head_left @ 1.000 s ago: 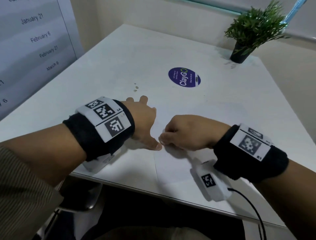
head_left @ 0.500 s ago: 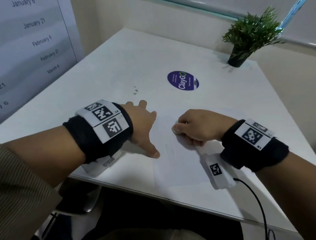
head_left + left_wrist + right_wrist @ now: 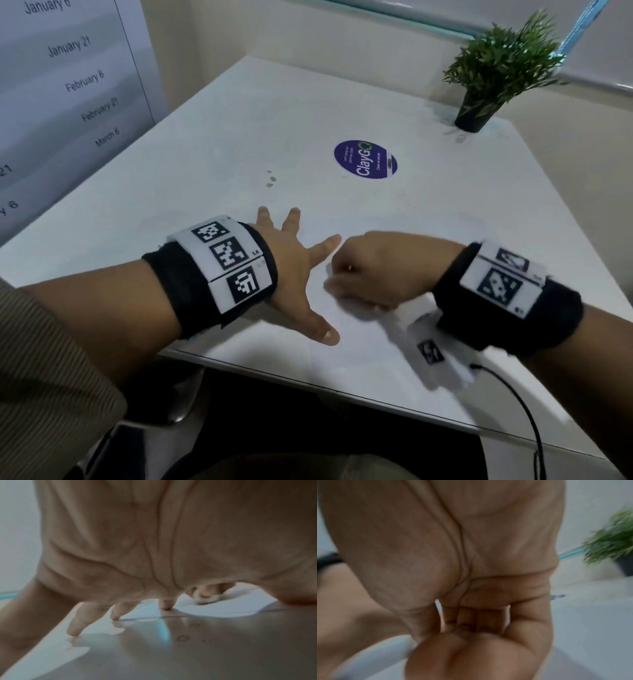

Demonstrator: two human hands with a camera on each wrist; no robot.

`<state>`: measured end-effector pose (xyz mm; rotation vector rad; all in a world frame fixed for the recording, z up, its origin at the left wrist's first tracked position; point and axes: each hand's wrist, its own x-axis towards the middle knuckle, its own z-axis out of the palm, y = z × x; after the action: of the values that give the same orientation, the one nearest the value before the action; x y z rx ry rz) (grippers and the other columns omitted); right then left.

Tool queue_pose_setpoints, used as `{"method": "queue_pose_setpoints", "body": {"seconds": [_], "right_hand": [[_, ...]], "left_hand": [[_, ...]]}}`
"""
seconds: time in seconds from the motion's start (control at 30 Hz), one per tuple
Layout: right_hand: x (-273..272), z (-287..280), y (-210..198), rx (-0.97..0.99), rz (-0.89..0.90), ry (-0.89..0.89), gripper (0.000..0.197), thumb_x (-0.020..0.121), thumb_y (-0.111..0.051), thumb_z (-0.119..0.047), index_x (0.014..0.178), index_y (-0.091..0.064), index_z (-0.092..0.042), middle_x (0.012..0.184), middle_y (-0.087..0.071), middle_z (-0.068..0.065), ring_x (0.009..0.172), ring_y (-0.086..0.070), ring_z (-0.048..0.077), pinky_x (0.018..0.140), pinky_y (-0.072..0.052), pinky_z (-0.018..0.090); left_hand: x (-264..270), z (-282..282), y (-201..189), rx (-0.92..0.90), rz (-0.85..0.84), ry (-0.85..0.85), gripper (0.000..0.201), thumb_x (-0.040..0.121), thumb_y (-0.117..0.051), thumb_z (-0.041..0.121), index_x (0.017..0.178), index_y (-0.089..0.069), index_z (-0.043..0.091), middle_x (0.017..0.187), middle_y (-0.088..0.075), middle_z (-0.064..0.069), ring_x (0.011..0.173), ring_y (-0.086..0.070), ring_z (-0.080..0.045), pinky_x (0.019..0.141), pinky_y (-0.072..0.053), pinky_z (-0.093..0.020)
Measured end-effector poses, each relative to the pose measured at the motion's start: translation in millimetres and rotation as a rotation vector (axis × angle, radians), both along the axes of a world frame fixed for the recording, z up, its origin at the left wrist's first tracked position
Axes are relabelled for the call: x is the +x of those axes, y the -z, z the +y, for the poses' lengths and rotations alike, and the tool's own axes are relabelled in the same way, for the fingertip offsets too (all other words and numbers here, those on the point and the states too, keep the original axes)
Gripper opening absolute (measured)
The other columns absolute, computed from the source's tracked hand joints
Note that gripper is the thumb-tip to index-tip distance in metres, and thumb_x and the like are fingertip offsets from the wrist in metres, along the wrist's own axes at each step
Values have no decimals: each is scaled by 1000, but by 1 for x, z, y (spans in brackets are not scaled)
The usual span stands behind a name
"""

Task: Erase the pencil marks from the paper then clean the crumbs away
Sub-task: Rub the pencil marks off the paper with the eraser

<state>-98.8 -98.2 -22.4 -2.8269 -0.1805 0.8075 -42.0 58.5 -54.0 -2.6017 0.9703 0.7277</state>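
A white sheet of paper lies on the white table near its front edge. My left hand lies spread with straight fingers, its thumb and index finger pressing on the sheet's left part. In the left wrist view its fingertips press down on the surface. My right hand, blurred by motion, is curled on the sheet just right of the left index finger. It pinches a small white eraser against the paper. The right wrist view shows the curled fingers. I make out no pencil marks.
A potted green plant stands at the far right corner. A purple round sticker lies mid-table, with small specks to its left. A printed date chart hangs on the left. A black cable runs off the front edge.
The right hand swung up and right across the sheet, then back left toward the left index finger. The left hand's fingers have spread wider.
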Motion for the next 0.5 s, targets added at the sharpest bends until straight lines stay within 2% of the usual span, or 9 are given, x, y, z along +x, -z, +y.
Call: {"method": "queue_pose_setpoints", "body": {"seconds": [0.1,0.13,0.23,0.3,0.33,0.37,0.43,0.5], "right_hand": [[10,-14,-4,-39,-37,105,46,105,-51,-40,70,-65,-12,64,-71,7,52,-60,17,64,-51,30],[8,-10,-3,-69,-59,70,45,106,-49,-38,70,-61,-15,67,-69,7,57,-59,18,62,-47,29],[-6,14,1,-92,-47,-139,43,108,-48,-33,66,-44,-26,71,-53,-4,65,-51,12,58,-35,23],[-2,9,1,-74,-21,-117,43,106,-51,-34,64,-49,-22,67,-57,-2,61,-53,14,63,-45,30],[3,-1,0,-60,-15,-42,44,104,-53,-35,63,-54,-20,64,-61,0,59,-56,18,67,-52,37],[6,-9,-3,-63,-16,27,44,102,-54,-37,63,-57,-18,62,-64,0,59,-58,21,70,-54,40],[6,-9,-5,-107,-55,12,44,104,-52,-38,64,-56,-20,64,-64,0,62,-59,22,64,-51,35],[-2,7,-3,-102,-65,-110,42,106,-51,-33,65,-46,-29,67,-54,-6,63,-54,13,59,-39,27]], "left_hand": [[-1,0,-1,9,-1,-14,140,40,-47,108,140,38,59,164,33,-16,150,13,-60,113,-25,-74],[-1,0,-2,5,-6,-12,141,39,-47,109,141,37,60,165,32,-17,150,12,-60,113,-25,-74],[-1,-2,-3,10,-6,-6,142,41,-51,107,143,35,59,165,31,-17,149,13,-60,115,-22,-74],[-2,-3,-4,31,-4,-9,140,43,-50,107,142,37,58,165,32,-17,150,14,-59,116,-21,-73],[-3,-3,-5,40,-7,-9,140,43,-49,108,141,38,58,165,32,-17,150,13,-59,115,-22,-73],[-3,-3,-6,48,-11,-10,139,43,-47,108,141,39,58,165,31,-17,150,12,-59,115,-22,-73],[-3,-2,-6,49,-15,-13,139,44,-48,108,141,38,58,165,30,-18,150,12,-59,115,-22,-73],[-3,-2,-5,26,-13,-9,140,43,-50,108,143,35,59,166,30,-17,150,11,-59,115,-20,-74]]}}
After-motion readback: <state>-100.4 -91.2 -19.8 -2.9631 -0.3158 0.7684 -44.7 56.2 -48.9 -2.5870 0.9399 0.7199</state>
